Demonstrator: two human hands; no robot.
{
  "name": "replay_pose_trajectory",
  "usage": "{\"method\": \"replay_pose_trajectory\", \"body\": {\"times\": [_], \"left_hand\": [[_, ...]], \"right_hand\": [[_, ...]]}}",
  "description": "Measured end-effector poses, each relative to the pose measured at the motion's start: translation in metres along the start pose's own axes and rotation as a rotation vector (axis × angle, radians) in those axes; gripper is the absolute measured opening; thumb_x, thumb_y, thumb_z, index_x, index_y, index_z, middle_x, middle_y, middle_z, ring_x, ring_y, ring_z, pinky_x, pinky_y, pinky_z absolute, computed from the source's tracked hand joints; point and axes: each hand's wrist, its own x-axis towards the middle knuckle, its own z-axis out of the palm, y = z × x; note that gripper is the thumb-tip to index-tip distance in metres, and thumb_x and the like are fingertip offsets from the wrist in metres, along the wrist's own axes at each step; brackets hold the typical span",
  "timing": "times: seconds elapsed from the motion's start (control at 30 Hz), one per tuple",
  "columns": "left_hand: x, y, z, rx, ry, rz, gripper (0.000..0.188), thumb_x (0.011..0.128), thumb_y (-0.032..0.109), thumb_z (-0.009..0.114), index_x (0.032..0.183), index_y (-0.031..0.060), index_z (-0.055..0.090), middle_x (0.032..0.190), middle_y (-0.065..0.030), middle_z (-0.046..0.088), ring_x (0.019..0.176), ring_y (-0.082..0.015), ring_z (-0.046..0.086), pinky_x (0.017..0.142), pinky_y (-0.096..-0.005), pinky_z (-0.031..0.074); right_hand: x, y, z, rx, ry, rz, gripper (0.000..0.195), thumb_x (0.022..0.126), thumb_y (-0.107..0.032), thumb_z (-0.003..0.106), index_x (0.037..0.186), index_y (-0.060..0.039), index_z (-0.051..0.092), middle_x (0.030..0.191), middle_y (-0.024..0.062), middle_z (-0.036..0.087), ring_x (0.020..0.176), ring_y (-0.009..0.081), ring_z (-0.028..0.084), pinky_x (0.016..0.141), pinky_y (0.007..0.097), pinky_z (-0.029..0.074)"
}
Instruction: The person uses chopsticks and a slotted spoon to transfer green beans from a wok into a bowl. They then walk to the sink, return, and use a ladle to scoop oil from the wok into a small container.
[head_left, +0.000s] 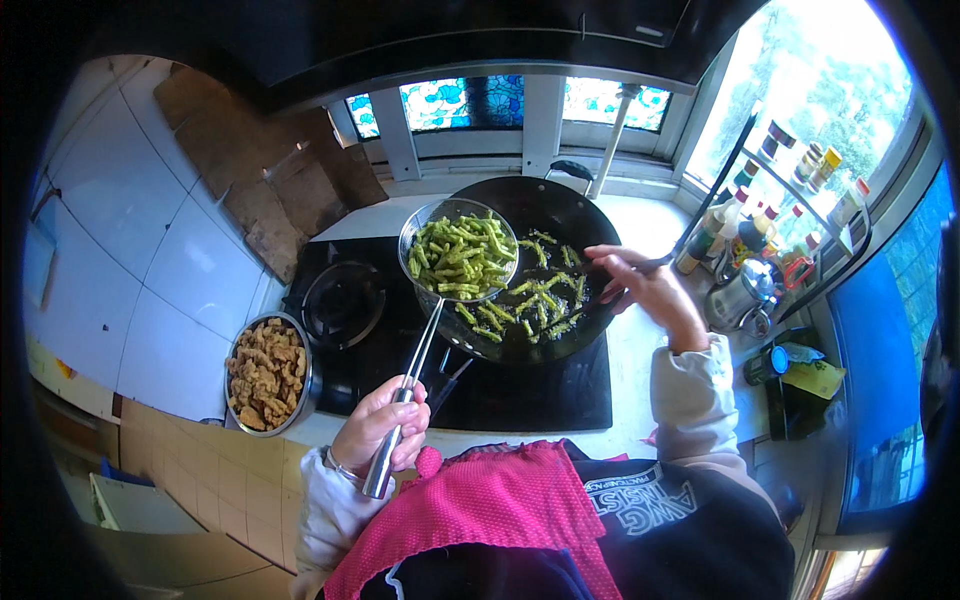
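My left hand (390, 424) grips the metal handle of a wire-mesh strainer (431, 330). The strainer is heaped with green bean pieces (465, 255) and is held over the left side of a black wok (592, 217). More bean pieces (551, 296) lie in bubbling oil inside the wok. Over the wok's right side, my right hand (637, 292) holds a dark slender utensil (596, 302) that slants down toward the loose beans. Its exact kind is hard to tell, since my fingers cover part of it.
A steel bowl of fried, browned pieces (268, 375) stands left of the black cooktop (525, 401), near the bare left burner (343, 304). Sauce bottles (712, 232), a steel pot (739, 296) and a rack (799, 191) crowd the right counter. A dark cabinet (480, 45) hangs overhead.
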Motion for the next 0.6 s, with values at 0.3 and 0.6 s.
{"method": "replay_pose_trajectory", "body": {"times": [0.3, 0.6], "left_hand": [[-0.008, -0.004, 0.0, 0.009, 0.01, -0.015, 0.014, 0.093, 0.011, 0.047, 0.104, 0.0055, 0.039, 0.072, -0.0043, 0.044, 0.045, -0.0092, 0.046, 0.041, -0.0231, 0.039], [-0.005, -0.015, -0.002, 0.002, 0.024, -0.052, 0.015, 0.093, 0.01, 0.047, 0.105, 0.0057, 0.04, 0.072, -0.0041, 0.044, 0.045, -0.0092, 0.046, 0.041, -0.023, 0.038]], "right_hand": [[0.007, 0.048, -0.008, -0.084, 0.314, 0.076, 0.03, 0.092, -0.028, 0.057, 0.087, 0.0007, 0.066, 0.075, 0.0084, 0.067, 0.06, 0.0146, 0.064, 0.055, 0.0262, 0.054], [-0.001, -0.006, 0.0, 0.304, 0.378, -0.163, 0.03, 0.093, -0.029, 0.056, 0.091, -0.0013, 0.066, 0.079, 0.0093, 0.067, 0.067, 0.0166, 0.066, 0.061, 0.0274, 0.057]]}}
